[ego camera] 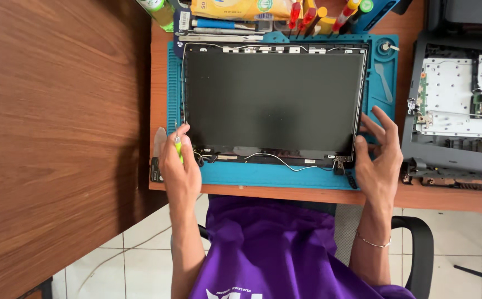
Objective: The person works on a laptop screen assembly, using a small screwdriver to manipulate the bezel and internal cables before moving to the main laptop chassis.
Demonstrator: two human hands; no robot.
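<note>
Wooden desk carries a blue work mat, probably laid to keep parts from slipping. On it lies a dark laptop screen panel, bezel off, thin cables loose along its near edge. The right hand steadies the panel's near right corner, fingers spread. The left hand grips a small yellow-green screwdriver at the near left corner; its tip is hard to make out.

Screwdriver tip – hidden; tools cropped.
</note>
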